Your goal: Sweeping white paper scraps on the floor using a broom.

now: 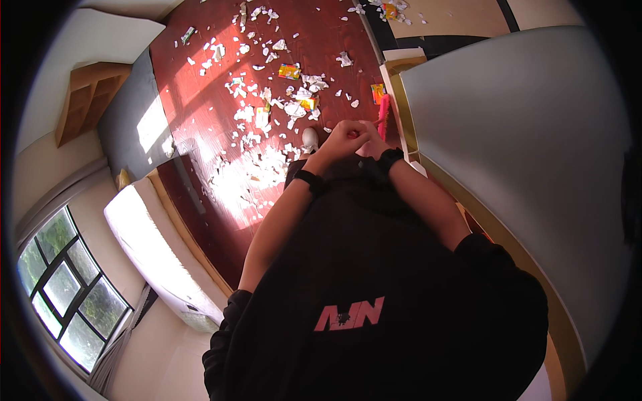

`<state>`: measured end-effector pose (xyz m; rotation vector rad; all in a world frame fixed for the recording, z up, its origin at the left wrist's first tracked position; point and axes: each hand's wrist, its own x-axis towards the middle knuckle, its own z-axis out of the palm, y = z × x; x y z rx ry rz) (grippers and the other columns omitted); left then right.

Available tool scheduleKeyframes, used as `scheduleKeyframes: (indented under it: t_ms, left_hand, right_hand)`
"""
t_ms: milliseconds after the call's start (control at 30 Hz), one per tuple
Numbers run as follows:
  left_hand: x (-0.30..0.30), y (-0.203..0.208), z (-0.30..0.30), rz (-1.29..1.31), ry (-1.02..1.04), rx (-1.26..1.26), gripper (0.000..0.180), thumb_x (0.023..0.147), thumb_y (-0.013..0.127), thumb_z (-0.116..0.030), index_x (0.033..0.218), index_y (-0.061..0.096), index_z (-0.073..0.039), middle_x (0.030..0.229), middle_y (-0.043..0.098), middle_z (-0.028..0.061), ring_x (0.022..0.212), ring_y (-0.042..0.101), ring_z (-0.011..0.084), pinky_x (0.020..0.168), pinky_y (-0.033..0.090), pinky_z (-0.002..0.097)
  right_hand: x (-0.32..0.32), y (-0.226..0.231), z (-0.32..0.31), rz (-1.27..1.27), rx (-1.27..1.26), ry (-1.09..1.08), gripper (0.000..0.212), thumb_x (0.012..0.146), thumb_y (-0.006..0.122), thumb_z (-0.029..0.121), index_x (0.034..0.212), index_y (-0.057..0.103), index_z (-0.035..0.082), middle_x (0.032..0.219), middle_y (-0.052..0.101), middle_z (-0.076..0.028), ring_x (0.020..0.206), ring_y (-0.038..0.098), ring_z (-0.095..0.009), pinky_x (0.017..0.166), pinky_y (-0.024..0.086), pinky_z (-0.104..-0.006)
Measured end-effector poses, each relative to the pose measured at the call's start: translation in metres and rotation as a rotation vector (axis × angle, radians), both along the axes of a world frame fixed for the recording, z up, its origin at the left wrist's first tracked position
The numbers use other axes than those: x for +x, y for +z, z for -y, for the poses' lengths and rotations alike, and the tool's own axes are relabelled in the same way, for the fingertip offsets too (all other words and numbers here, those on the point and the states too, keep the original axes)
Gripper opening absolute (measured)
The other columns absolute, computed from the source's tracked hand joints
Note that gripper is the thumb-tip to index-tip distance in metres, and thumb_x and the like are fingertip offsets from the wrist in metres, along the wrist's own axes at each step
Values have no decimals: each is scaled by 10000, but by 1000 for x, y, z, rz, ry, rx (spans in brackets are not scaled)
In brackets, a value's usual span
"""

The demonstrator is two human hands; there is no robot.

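Observation:
In front of my body, both hands are closed together, one against the other. My left hand (pixel 339 138) has its fingers wrapped around a red handle (pixel 352 134), whose end shows between the fingers. My right hand (pixel 375 142) is pressed close beside it, its fingers curled on the same handle and partly hidden. Just beyond the right hand, a long pink-red piece (pixel 384 115) sticks up near the bed's edge. Whether it joins the handle is hidden. Torn white paper scraps (pixel 257 164) lie scattered over the dark red wooden floor (pixel 194 123) ahead.
Orange-yellow packets (pixel 289 71) lie among the scraps, some near the right-hand edge. A large grey panel (pixel 515 127) with a tan border runs along my right. A white mattress-like block (pixel 157 247) stands on the left, near a window (pixel 70 287). My shoe (pixel 309 140) is among the scraps.

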<state>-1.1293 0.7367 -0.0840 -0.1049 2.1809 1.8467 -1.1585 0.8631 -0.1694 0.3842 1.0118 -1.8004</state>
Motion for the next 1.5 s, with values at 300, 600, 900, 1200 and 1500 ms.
scheduleKeyframes:
  t_ms: [300,600,900,1200,1500]
  left_hand:
    - [20,10,13,-211,28,-380,138,801,687,-146,757,677,-16,753,664,90,672,616,231,816,465,362]
    - [43,27,3,-413,-93,-576,132,777,701,-139,787,600,-54,848,610,87,898,618,269,984,400,404]
    - [134,4,29,-286,235,-451,524,735,682,-25,1228,506,-45,1178,518,175,1072,572,375,887,513,431]
    - [317,-53,18,-60,504,-330,612,800,725,-149,1350,458,-124,1304,483,196,1064,602,420,864,536,485]
    - [518,-84,5,281,833,-343,183,829,661,-129,940,539,-50,963,584,149,930,606,427,768,501,490]
  right_hand:
    - [-1,-25,25,149,-11,84,189,976,485,236,865,571,108,875,593,-15,756,572,-114,698,494,-286]
    - [-6,-18,37,-395,58,407,144,982,521,228,947,590,107,866,625,0,755,600,-109,681,508,-279]
    - [47,50,27,116,167,421,118,922,514,156,870,574,68,690,562,-29,572,542,-135,511,448,-309]
    - [202,85,54,-40,288,1070,236,925,513,292,971,588,73,764,597,-17,603,560,-109,536,440,-263]
    - [364,85,78,-866,5,1374,124,907,542,127,1007,575,61,909,623,-163,962,636,-340,799,488,-402]
